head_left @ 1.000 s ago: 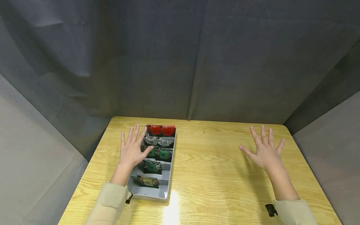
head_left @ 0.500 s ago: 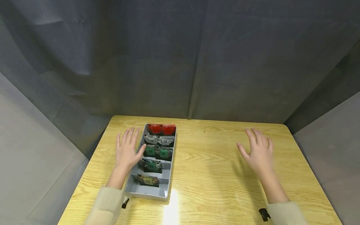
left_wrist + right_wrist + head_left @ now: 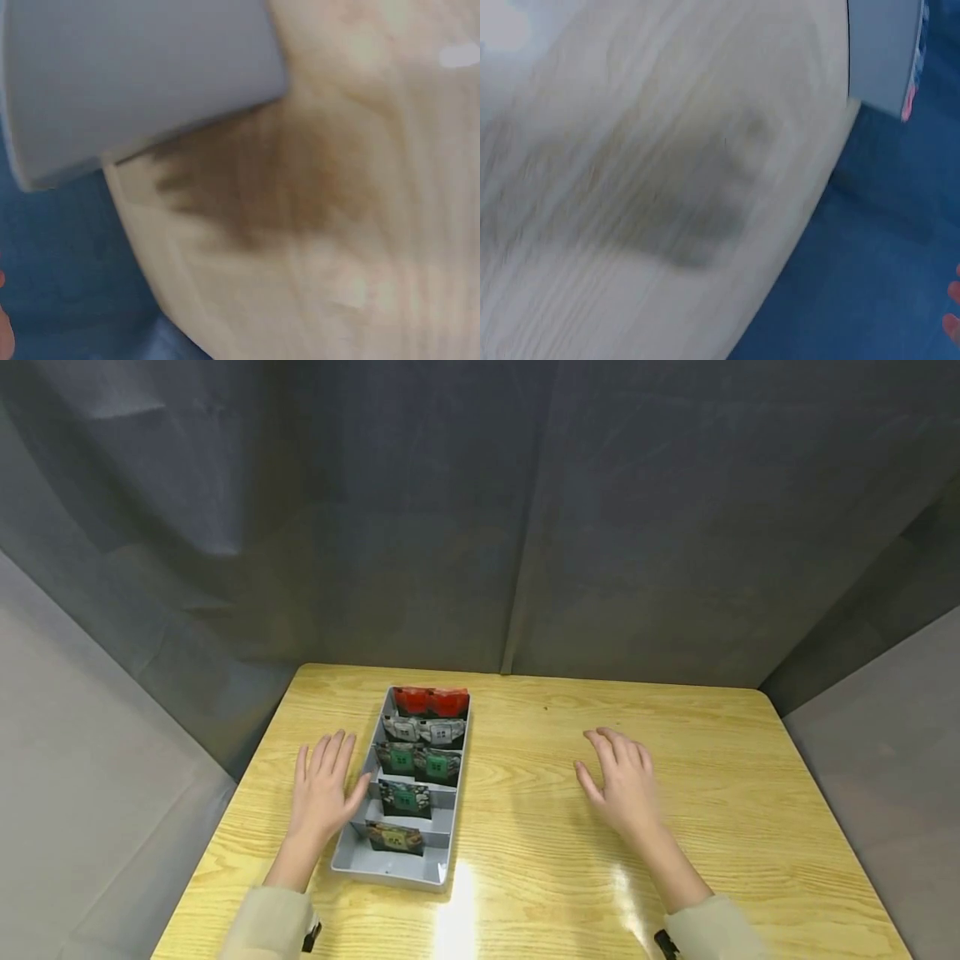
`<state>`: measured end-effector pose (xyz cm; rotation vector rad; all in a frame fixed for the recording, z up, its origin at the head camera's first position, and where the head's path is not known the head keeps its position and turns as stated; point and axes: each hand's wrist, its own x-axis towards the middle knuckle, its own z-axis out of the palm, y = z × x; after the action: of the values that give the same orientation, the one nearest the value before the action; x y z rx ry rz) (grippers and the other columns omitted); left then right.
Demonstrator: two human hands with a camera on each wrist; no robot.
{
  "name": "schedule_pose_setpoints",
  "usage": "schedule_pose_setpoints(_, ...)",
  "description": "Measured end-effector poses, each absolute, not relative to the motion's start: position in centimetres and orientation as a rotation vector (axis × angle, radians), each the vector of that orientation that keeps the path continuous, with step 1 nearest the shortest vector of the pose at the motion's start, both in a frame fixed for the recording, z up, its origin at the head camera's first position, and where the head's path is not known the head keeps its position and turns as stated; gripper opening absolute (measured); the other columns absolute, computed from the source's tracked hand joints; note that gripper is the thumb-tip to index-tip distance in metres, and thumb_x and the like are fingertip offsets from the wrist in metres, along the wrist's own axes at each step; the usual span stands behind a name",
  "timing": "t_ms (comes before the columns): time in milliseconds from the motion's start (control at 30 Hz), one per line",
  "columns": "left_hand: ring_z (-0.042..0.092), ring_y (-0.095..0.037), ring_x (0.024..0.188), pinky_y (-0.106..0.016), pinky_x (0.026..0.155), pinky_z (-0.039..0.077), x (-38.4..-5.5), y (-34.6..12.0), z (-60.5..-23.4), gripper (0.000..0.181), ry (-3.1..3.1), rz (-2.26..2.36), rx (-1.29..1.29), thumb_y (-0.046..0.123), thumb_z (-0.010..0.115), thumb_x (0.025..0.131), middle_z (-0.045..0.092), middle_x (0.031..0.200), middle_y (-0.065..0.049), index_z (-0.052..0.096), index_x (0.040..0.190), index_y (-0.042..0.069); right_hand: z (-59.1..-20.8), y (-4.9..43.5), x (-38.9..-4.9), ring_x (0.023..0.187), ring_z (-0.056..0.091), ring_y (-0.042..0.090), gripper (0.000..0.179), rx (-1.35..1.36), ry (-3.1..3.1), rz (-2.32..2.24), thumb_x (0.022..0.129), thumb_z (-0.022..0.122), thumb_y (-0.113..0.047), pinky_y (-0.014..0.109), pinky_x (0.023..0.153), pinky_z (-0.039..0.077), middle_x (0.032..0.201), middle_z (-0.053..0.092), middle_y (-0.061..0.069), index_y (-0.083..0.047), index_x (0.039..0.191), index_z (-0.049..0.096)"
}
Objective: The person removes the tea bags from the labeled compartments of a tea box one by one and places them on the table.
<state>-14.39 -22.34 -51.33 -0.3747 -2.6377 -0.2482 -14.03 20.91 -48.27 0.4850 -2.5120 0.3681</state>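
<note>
A long grey tray (image 3: pixel 438 875) with crosswise dividers lies left of the table's middle. In its far slot sit two red sachets (image 3: pixel 433 700), then two silver-grey sachets (image 3: pixel 423 732) and two green ones (image 3: pixel 417 762). A single dark green sachet (image 3: pixel 405 798) and a yellow-brown sachet (image 3: pixel 395 838) occupy the two near slots. My left hand (image 3: pixel 321 792) hovers by the tray's left side, fingers extended, thumb overlapping its edge in the head view. My right hand (image 3: pixel 624 783) is held over the table to the right, fingers slightly bent, holding nothing. Only fingertips show in both wrist views.
The wood-grain table (image 3: pixel 540 827) extends to the right of the tray. Dark grey cloth (image 3: pixel 420 527) hangs behind the far edge, with paler panels (image 3: pixel 892 760) at both sides. Light glares off the tabletop just right of the tray's near end.
Both hands have drawn nearer to the body. My right hand has also moved left, its spread fingers coming together and bending. My left hand has shifted left, off the sachets. The tray stays put.
</note>
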Motion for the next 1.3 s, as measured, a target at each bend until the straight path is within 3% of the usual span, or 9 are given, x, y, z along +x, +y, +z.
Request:
schedule_pose_setpoints(167, 0.030, -0.033, 0.129, -0.053, 0.108, 0.013, -13.9, -23.1, -52.3, 0.066, -2.715, -0.198, -0.368, 0.043, 0.051, 0.084, 0.035, 0.142, -0.013, 0.036, 0.139, 0.009, -49.2, 17.9, -13.7, 0.110, 0.046, 0.033, 0.048, 0.600, -2.518, 0.367, 0.092, 0.039, -0.042, 0.051, 0.095, 0.036, 0.119, 0.049, 0.016, -0.006, 0.122, 0.048)
schedule_pose_setpoints(367, 0.025, -0.031, 0.133, -0.054, 0.108, 0.013, -13.7, -23.6, -53.1, 0.068, -2.775, -0.182, -0.376, 0.043, 0.053, 0.085, 0.033, 0.144, -0.011, 0.034, 0.141, 0.011, -49.8, 14.1, -13.0, 0.108, 0.049, 0.030, 0.042, 0.725, -2.553, 0.337, 0.088, 0.050, -0.034, 0.048, 0.096, 0.037, 0.121, 0.050, 0.012, -0.009, 0.122, 0.049)
schedule_pose_setpoints(600, 0.024, -0.032, 0.134, -0.053, 0.110, 0.009, -13.7, -23.9, -54.0, 0.066, -2.842, -0.184, -0.379, 0.044, 0.051, 0.087, 0.031, 0.146, -0.011, 0.032, 0.142, 0.012, -50.4, 10.2, -12.7, 0.106, 0.051, 0.026, 0.037, 0.866, -2.513, 0.309, 0.091, 0.046, -0.034, 0.042, 0.093, 0.040, 0.115, 0.054, 0.008, -0.013, 0.120, 0.051)
schedule_pose_setpoints(833, 0.018, -0.032, 0.136, -0.052, 0.111, 0.004, -13.7, -23.9, -54.5, 0.064, -2.929, -0.216, -0.345, 0.042, 0.048, 0.090, 0.026, 0.148, -0.011, 0.029, 0.144, 0.013, -51.0, 7.0, -12.6, 0.100, 0.052, 0.021, 0.034, 0.938, -2.458, 0.247, 0.087, 0.054, -0.033, 0.037, 0.090, 0.041, 0.109, 0.055, 0.003, -0.015, 0.116, 0.053)
schedule_pose_setpoints(1300, 0.014, -0.031, 0.138, -0.054, 0.110, 0.004, -14.0, -23.4, -54.4, 0.058, -3.035, -0.176, -0.366, 0.034, 0.044, 0.094, 0.021, 0.151, -0.008, 0.024, 0.146, 0.018, -51.6, 2.1, -11.6, 0.096, 0.049, 0.015, 0.029, 1.092, -2.448, 0.179, 0.091, 0.049, -0.036, 0.033, 0.089, 0.039, 0.104, 0.054, -0.004, -0.021, 0.114, 0.054)
